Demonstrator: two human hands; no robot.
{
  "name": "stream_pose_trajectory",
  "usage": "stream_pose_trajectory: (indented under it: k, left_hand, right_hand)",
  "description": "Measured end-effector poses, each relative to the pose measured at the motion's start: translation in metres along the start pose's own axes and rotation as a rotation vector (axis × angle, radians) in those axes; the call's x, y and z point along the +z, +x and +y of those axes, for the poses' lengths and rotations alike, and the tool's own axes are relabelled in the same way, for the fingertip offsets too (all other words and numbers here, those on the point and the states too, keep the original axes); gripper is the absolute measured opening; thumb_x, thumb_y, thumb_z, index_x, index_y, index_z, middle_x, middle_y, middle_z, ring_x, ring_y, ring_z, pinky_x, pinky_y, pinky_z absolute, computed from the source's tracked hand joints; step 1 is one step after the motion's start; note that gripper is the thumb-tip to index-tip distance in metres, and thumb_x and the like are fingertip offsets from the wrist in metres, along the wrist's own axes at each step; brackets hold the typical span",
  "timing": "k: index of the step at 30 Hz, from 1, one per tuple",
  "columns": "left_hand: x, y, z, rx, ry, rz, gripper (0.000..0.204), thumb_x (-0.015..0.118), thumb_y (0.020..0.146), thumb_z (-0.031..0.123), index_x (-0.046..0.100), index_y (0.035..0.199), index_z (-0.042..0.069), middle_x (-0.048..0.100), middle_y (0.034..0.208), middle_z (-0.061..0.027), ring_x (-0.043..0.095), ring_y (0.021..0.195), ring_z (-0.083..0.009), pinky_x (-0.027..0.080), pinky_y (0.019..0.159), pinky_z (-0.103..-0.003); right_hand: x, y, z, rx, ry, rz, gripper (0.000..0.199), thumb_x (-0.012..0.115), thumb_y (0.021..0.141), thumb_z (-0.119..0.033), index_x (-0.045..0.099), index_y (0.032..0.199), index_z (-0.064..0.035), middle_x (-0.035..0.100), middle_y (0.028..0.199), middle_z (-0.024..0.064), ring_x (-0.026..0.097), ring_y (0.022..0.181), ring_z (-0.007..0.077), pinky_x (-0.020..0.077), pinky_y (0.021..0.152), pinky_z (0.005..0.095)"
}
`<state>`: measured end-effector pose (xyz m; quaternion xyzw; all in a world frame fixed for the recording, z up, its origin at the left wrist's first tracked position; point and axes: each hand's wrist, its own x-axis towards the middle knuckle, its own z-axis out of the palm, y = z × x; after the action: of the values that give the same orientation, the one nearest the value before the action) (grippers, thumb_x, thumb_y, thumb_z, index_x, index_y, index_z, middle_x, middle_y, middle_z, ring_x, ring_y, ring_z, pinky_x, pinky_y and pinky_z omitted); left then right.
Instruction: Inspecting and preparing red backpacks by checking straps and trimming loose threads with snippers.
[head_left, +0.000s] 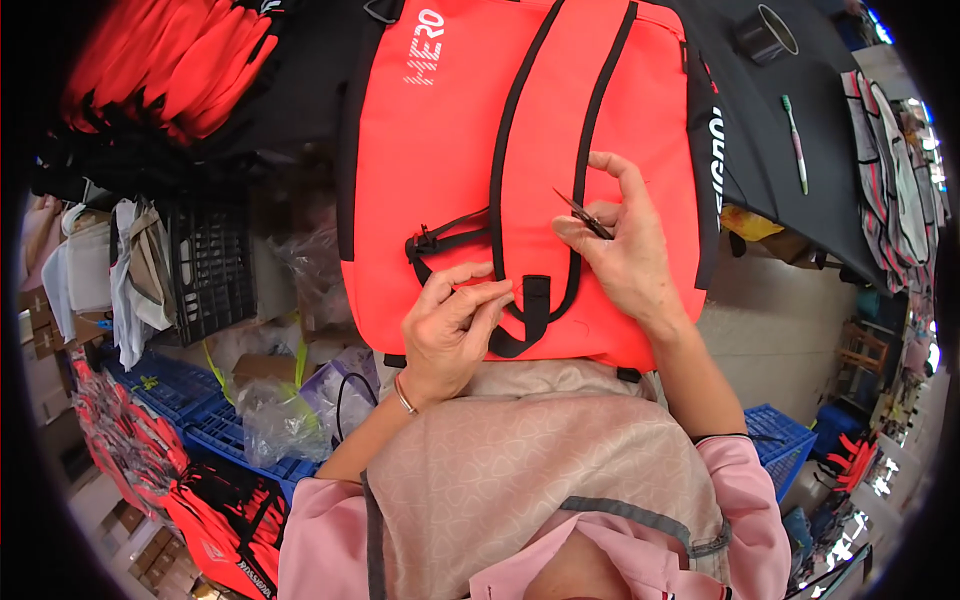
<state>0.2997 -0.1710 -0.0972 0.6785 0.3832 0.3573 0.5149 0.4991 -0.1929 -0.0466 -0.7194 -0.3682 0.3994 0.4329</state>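
Note:
A bright red-orange bag (425,165) with black side panels lies in front of me, its near end against my apron. Down its middle runs a padded red shoulder strap (545,150) edged in black binding. Small dark thread snips (587,218) are held in my right hand (632,250), blades pointing up and left over the strap. My left hand (455,325) pinches its fingertips together at the strap's lower left edge; what is between them is too small to make out. Beside that hand lies a black webbing strap with a buckle (425,240). A black tab (537,295) sits at the strap's lower end.
On the black table (760,130) at the right are a dark metal cup (767,35) and a toothbrush (795,145). Red pieces (180,65) are heaped at the far left. Black and blue crates (215,265) stand at my left, with plastic bags (275,420). A blue basket (785,445) is at my right.

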Motion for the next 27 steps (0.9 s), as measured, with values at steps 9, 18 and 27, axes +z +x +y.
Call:
stream_pose_trajectory:
  k: [9, 18, 27]
  left_hand:
    - [-0.007, 0.018, 0.006, 0.301, 0.234, -0.118, 0.022, 0.073, 0.077, -0.008, 0.065, 0.095, 0.003, 0.06, 0.112, -0.0133, 0.06, 0.067, -0.0124, 0.052, 0.057, -0.024]
    - [-0.011, 0.028, 0.0, 0.67, 0.462, -0.248, 0.023, 0.076, 0.075, 0.0, 0.068, 0.097, 0.003, 0.065, 0.098, -0.0101, 0.065, 0.071, -0.0202, 0.053, 0.057, -0.03]
    - [-0.006, 0.038, -0.001, 0.435, 0.358, -0.141, 0.014, 0.069, 0.083, 0.001, 0.057, 0.09, 0.001, 0.06, 0.091, -0.0119, 0.063, 0.08, -0.0241, 0.053, 0.062, -0.032]
  right_hand:
    - [-0.001, -0.001, 0.004, 0.027, 0.099, -0.013, 0.057, 0.069, 0.087, -0.003, 0.036, 0.134, -0.0034, 0.059, 0.067, 0.0018, 0.053, 0.065, 0.0056, 0.0425, 0.065, 0.0238]
    - [-0.001, 0.001, 0.005, 0.037, 0.149, -0.02, 0.056, 0.068, 0.087, -0.001, 0.035, 0.133, -0.0033, 0.056, 0.065, 0.001, 0.051, 0.064, 0.006, 0.0414, 0.065, 0.0242]
    - [0.003, 0.001, 0.018, 0.033, 0.174, -0.062, 0.062, 0.069, 0.085, 0.002, 0.034, 0.136, -0.005, 0.054, 0.067, -0.0024, 0.049, 0.065, 0.0045, 0.0381, 0.064, 0.0224]
